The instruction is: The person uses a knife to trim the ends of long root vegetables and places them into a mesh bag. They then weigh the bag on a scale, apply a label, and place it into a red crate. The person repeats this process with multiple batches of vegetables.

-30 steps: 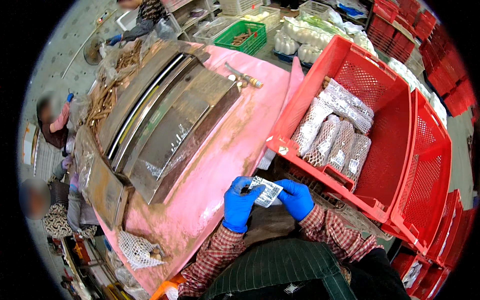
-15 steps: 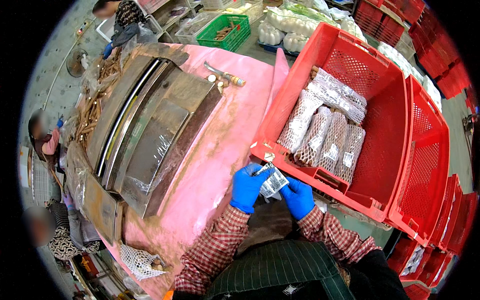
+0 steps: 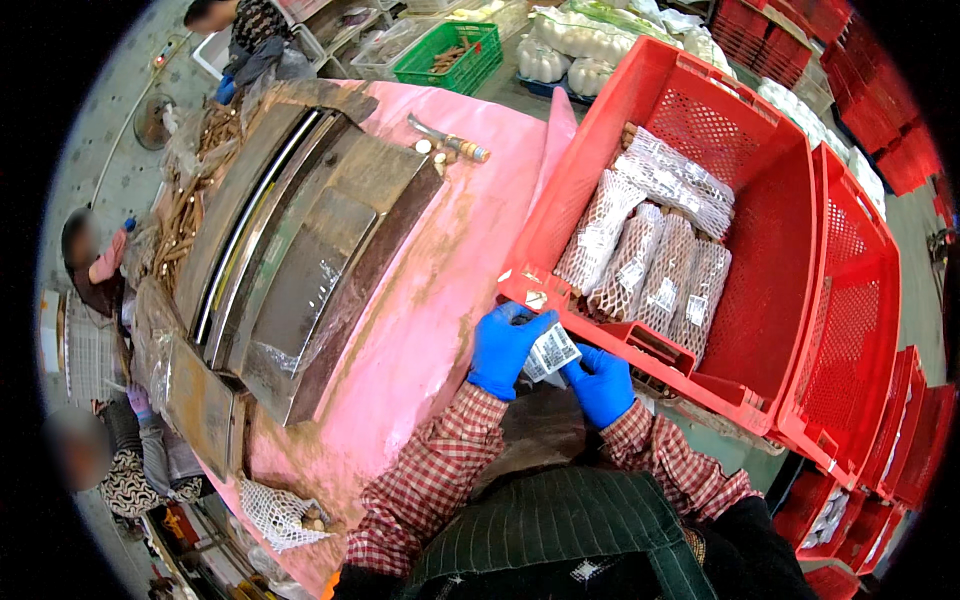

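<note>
In front of me my left hand (image 3: 508,350), in a blue glove, pinches a small white printed label (image 3: 551,351) by its left side. My right hand (image 3: 602,386), gloved in blue too, has thumb and finger closed at the label's lower right corner. Both hands are just off the near corner of a red plastic crate (image 3: 735,392). Inside it lie several bundles of long brown roots (image 3: 671,262) in white foam net sleeves, with white labels stuck on them.
To the left, a metal machine (image 3: 310,290) stands on a pink-covered table (image 3: 470,200). A knife (image 3: 450,138) lies near cut root pieces. An empty-looking net sleeve (image 3: 275,515) with root ends sits at the near edge. Another red crate (image 3: 850,330) adjoins. Co-workers (image 3: 95,265) are at the far left.
My hands have shifted slightly up and right with the label, which now shows flatter between them. The left fingers have closed further over its upper edge.
</note>
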Available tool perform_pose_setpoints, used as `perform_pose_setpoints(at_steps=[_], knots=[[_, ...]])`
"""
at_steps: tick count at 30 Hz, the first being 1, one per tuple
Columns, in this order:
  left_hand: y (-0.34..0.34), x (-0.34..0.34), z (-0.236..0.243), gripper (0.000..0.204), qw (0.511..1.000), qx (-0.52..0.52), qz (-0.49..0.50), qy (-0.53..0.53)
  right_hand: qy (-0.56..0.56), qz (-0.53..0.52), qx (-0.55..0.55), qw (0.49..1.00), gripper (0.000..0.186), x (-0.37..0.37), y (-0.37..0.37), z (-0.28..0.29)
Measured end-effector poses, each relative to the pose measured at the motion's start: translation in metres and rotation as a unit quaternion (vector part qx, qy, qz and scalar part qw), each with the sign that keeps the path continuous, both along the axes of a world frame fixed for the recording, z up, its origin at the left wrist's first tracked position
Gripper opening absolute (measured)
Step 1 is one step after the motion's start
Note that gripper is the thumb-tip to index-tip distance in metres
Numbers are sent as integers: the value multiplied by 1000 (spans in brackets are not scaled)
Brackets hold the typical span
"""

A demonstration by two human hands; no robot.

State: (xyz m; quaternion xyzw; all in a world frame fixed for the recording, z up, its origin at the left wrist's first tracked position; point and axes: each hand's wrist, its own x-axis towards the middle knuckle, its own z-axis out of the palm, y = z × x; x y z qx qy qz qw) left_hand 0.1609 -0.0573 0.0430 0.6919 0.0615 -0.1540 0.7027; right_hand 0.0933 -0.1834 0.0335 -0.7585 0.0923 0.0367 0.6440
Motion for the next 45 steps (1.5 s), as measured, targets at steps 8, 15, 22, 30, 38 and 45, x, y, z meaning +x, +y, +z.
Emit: perform_pose_setpoints(at_steps=[8,15,22,30,38,45], knots=[[-6,-3,-7,26,998,-6,4,-57,-2,71,-183,981,21,-1,-14,-1],[-3,-9,12,37,981,179,-19,-66,-91,328,-376,862,33,-9,-54,84],[27,-53,27,49,904,362,127,-189,-159,403,-249,866,24,70,-9,122],[224,-95,25,44,882,182,424,-95,-86,544,-53,833,33,191,141,78],[307,0,23,40,907,19,416,-71,17,383,124,915,20,251,283,5],[282,-28,22,13,912,-45,397,-94,28,417,-3,908,25,214,260,19]])
